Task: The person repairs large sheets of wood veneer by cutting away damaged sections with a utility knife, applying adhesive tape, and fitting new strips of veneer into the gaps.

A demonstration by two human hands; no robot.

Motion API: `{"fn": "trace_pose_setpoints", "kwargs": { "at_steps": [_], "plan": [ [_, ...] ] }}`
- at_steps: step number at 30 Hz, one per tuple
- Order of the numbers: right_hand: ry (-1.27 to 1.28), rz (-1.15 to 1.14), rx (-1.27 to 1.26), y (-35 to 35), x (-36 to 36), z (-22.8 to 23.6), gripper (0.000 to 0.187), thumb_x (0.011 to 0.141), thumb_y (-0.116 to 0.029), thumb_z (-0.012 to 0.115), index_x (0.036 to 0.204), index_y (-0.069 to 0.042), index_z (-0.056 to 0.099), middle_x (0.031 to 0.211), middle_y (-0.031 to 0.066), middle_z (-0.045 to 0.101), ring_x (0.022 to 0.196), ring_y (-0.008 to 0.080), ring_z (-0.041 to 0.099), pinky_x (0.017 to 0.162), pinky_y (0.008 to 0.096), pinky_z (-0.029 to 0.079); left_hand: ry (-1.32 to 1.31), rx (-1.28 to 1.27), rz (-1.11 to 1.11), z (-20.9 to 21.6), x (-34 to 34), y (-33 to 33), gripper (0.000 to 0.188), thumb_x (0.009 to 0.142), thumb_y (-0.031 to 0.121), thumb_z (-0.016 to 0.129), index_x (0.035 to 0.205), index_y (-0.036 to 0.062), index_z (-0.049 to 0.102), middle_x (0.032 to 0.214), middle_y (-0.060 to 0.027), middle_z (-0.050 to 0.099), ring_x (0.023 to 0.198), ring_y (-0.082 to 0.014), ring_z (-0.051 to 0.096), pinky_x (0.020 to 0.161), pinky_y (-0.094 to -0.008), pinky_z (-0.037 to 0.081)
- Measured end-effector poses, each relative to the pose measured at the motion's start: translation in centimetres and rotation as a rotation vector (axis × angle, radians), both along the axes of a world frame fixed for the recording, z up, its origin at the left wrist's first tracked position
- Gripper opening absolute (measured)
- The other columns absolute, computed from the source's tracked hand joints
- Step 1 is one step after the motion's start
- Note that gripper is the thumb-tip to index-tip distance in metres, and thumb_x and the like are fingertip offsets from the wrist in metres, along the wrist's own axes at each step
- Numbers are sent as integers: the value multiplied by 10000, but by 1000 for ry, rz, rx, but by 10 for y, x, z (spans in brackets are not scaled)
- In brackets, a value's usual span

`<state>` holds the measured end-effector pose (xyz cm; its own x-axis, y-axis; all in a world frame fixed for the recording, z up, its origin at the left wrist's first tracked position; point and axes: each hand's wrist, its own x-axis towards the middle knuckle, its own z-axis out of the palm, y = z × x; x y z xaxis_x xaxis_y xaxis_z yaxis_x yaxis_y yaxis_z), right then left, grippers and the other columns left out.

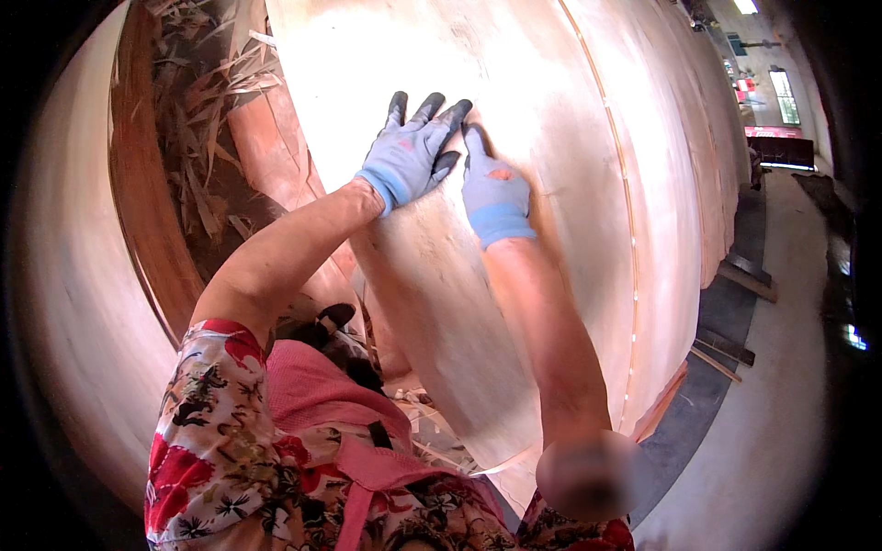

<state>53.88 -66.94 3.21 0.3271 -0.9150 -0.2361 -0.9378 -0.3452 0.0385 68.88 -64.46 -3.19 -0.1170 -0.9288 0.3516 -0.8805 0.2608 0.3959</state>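
Both my hands rest on a large pale wood veneer sheet (pixel 441 331), brightly lit at its far part. My left hand (pixel 409 158), in a light blue-grey glove with dark fingertips, lies flat with its fingers spread. Close beside it on the right, my right hand (pixel 497 191) wears a matching glove with a reddish mark on its back. Its index finger points forward against the sheet, near the left fingertips. The other right fingers look curled under, and whatever they may hold is hidden.
A thin dotted orange-brown strip (pixel 617 138) runs lengthwise along the veneer on the right. Torn veneer scraps (pixel 207 138) litter the floor at left, beside a brown-edged stack (pixel 147 184). Wood pieces (pixel 746 277) jut out at the right, above grey flooring.
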Motion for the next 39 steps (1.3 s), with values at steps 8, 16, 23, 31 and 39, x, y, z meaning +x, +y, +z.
{"fn": "trace_pose_setpoints", "kwargs": {
  "at_steps": [8,16,23,31,39],
  "plan": [
    [-42,107,6,66,-70,-5,541,955,-111,437,1483,-203,359,814,201,693,670,345,684,584,486,528,-121,42,26,2,-11,1,661,996,407,442,1563,155,213,1552,-89,367,1432,-301,342,1185,-581,151],
    [-69,156,7,86,-99,-4,445,957,-135,447,1396,-210,458,783,221,676,695,393,681,567,503,524,-40,-151,227,9,-50,9,732,874,516,607,1476,153,406,1485,-109,437,1382,-376,372,1139,-658,149],
    [-171,177,32,162,-201,-16,582,926,-95,502,1478,-252,401,715,171,644,577,319,647,481,451,498,-98,-3,233,12,-51,3,1019,804,621,638,1548,74,207,1446,-245,433,1370,-413,379,1117,-637,212],
    [-73,117,97,268,-295,3,649,854,-118,594,1466,-277,444,730,127,600,514,293,598,461,408,495,-15,-108,149,18,-35,-1,1001,794,562,702,1525,44,258,1314,-203,539,1246,-377,478,1057,-542,303],
    [69,-65,400,333,-387,49,623,897,-156,595,1483,-277,420,783,118,691,644,287,671,535,424,498,-154,-291,150,-8,2,-23,970,820,681,629,1553,180,240,1427,-132,517,1363,-301,439,1138,-575,222]
  ]
}}
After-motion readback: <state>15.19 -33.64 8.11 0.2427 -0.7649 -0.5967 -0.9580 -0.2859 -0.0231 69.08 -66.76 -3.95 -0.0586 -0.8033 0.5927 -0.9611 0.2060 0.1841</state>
